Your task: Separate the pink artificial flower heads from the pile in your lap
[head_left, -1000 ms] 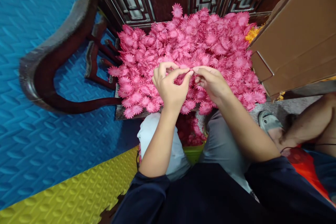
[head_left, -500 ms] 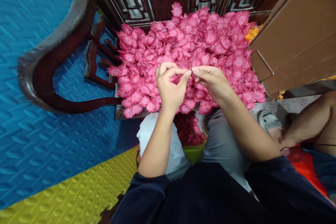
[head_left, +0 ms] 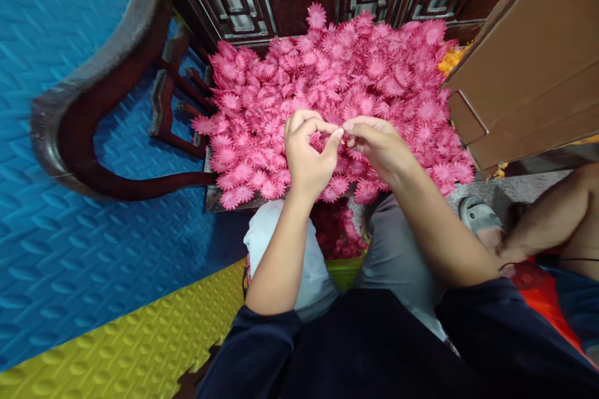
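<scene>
A wide heap of pink artificial flowers (head_left: pixel 262 100) covers the wooden bench seat (head_left: pixel 219 199) before me. Over the middle of the heap, my left hand (head_left: pixel 309 153) pinches with thumb and index finger. My right hand (head_left: pixel 377 143) meets it fingertip to fingertip, also in a pinch. Whatever sits between the fingertips is too small to make out, and a faint yellowish speck shows just under them. Beneath my hands the flower heads are partly hidden.
A curved dark wooden armrest (head_left: pixel 70 131) stands at the left over blue matting (head_left: pixel 140 249). A cardboard box (head_left: pixel 528 62) leans in from the right, with yellow flowers (head_left: pixel 452 59) behind it. Between my knees is a green container (head_left: pixel 345 272) with pink flowers. Another person's leg (head_left: pixel 556 218) is at the right.
My left hand has shifted slightly to the right and its fingers press closer to those of my right hand. My right hand has barely moved. The flowers look unchanged.
</scene>
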Available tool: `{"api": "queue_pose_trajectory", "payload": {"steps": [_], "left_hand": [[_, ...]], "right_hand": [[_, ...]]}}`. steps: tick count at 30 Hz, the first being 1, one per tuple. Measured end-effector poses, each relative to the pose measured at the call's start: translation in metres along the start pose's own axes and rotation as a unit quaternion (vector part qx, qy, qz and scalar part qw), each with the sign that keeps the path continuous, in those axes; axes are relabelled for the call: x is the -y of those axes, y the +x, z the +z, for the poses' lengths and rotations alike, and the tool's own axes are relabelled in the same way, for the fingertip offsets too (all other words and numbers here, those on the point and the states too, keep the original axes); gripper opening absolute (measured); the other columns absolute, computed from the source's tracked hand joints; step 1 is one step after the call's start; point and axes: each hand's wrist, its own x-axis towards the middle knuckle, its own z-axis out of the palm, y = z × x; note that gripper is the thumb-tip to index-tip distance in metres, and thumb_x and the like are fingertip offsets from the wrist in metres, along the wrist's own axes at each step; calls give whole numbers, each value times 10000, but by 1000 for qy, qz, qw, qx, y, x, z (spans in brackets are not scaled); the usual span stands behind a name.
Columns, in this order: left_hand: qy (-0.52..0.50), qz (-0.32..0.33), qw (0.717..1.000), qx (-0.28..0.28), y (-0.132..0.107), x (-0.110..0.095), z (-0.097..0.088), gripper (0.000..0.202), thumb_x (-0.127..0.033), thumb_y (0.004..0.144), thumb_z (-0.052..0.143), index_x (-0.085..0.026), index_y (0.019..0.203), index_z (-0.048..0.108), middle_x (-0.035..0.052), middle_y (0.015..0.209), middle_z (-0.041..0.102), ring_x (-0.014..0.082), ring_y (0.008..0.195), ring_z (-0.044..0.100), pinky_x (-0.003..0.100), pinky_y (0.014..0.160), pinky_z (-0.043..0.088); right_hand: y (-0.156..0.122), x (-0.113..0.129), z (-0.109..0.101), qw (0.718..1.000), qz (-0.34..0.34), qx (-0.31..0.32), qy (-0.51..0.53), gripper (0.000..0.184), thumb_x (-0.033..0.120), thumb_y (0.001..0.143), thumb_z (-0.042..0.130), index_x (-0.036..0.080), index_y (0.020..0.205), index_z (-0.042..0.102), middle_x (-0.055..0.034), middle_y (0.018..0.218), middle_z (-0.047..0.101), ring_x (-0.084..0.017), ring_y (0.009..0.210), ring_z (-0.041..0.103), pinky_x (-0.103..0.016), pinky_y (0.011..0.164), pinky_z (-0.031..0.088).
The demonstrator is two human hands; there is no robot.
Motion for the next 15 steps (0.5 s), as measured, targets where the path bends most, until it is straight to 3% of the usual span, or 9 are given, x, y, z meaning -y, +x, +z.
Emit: {"api": "queue_pose_trajectory", "payload": {"steps": [8,15], "left_hand": [[-79,-48,995,23,3,2,1,157,-390,804,663,-246,758,704,22,860,629,145,854,592,296,812,490],[-197,-117,972,52,3,6,5,211,-436,777,687,-231,729,705,11,838,639,129,839,611,282,769,491]], "right_hand": [[-1,1,-4,999,27,24,38,249,394,628,787,214,749,666,32,718,629,-75,629,517,-233,636,430],[-4,2,-3,998,15,45,37,249,413,655,777,217,735,646,34,682,608,-83,640,537,-239,647,437]]}}
